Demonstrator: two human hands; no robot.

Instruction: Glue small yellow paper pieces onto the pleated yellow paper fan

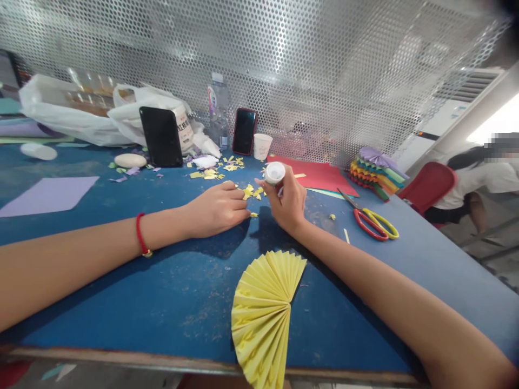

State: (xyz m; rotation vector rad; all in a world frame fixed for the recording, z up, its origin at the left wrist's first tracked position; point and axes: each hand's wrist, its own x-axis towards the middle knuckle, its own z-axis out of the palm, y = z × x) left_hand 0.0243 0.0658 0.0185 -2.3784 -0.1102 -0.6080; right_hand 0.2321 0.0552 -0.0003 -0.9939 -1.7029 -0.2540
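Note:
My right hand is wrapped round a white glue stick, whose round end faces me, raised above the table. My left hand rests on the blue table with its fingers curled in; whatever may be under them is hidden. Yellow paper scraps lie between the two hands, one small piece touching the left fingertips. Nearer to me, a pleated yellow paper fan lies spread at the table's front edge, apart from both hands.
Scissors with red and yellow handles lie at right, near red paper and stacked coloured fans. Two phones, a paper cup and a bottle stand behind. Lilac paper lies left. A person sits beyond.

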